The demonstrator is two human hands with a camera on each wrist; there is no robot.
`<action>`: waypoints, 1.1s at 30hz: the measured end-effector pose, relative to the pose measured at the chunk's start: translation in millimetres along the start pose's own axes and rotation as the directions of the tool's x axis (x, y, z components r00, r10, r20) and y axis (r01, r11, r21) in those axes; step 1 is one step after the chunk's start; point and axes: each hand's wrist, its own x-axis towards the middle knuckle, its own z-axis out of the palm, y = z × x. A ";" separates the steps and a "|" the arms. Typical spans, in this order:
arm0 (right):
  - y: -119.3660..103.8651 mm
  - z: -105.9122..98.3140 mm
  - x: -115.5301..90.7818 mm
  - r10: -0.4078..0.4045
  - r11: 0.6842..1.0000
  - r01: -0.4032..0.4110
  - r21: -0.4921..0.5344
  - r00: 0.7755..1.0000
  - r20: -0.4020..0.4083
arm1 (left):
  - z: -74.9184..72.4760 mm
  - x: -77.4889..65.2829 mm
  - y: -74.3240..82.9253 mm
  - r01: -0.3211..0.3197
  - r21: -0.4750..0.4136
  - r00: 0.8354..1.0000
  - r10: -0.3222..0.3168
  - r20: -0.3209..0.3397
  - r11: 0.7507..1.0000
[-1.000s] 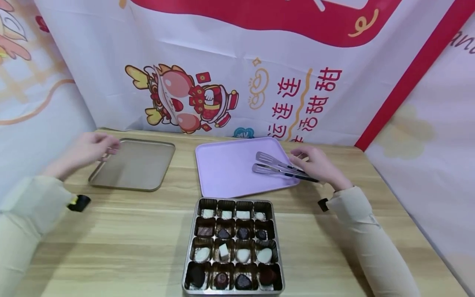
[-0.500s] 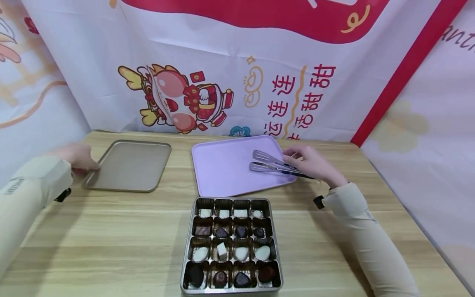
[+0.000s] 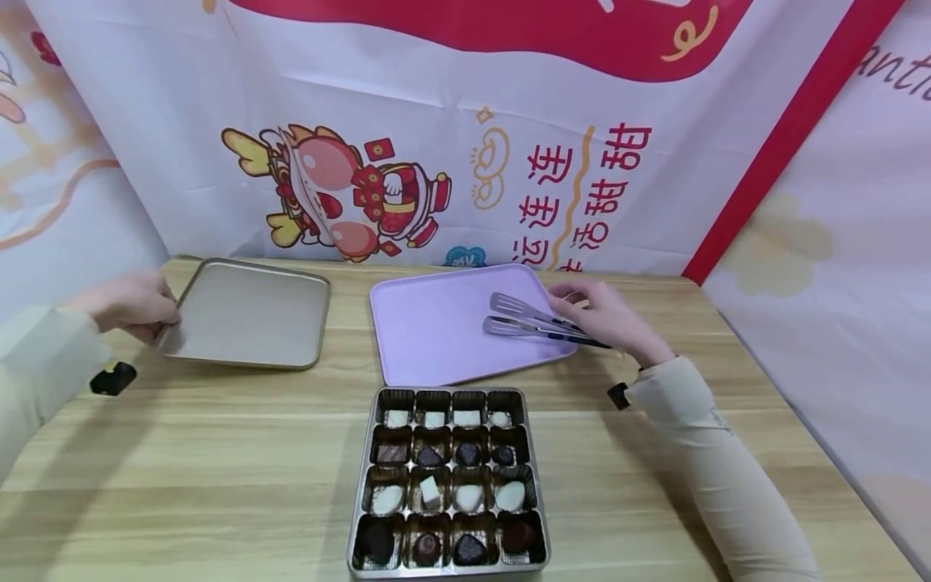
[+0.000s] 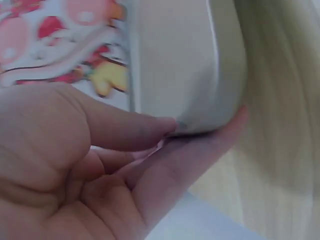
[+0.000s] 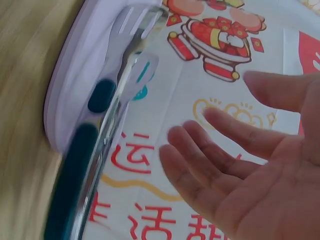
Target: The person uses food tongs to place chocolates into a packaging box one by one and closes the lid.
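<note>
My left hand (image 3: 138, 305) pinches the left edge of a beige-brown baking tray (image 3: 250, 315), thumb on the rim and fingers beneath, as the left wrist view shows. That edge appears lifted off the table. On the right, my right hand (image 3: 602, 317) hovers over the handles of a pair of tongs (image 3: 534, 323), holding nothing. In the right wrist view its fingers (image 5: 220, 170) are loosely bent, apart from the tongs' dark handle (image 5: 72, 180). The tongs have slotted grey heads and lie across the right side of a lilac tray (image 3: 436, 323).
At the front middle stands a metal box (image 3: 448, 572) of dark and white chocolates in separate compartments. A printed cloth (image 3: 407, 73) hangs behind the wooden table (image 3: 233, 453). Another white cloth (image 3: 858, 267) borders the right side.
My left hand has come down to the brown tray's left edge, taken hold of it and raised it slightly. The right hand stays near the tongs. The head view has shifted a little.
</note>
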 end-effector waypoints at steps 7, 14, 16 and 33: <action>-34.3 13.1 -11.8 0.053 0.908 -0.059 0.416 0.998 0.026 | 7.4 -22.7 53.1 -0.043 -0.266 0.994 0.014 -0.109 0.963; -63.4 25.3 -22.9 -0.072 0.462 -0.090 0.882 0.988 0.138 | 43.1 -37.1 123.0 -0.189 -0.365 0.966 0.107 -0.233 0.912; -67.7 28.3 -24.0 -0.116 0.329 -0.126 0.936 0.978 0.173 | 56.7 -40.6 140.2 -0.234 -0.386 0.959 0.146 -0.244 0.892; -84.0 45.9 -35.2 0.080 0.253 -0.229 0.940 0.973 0.215 | 141.1 -48.0 211.5 -0.460 -0.462 0.884 0.342 -0.319 0.758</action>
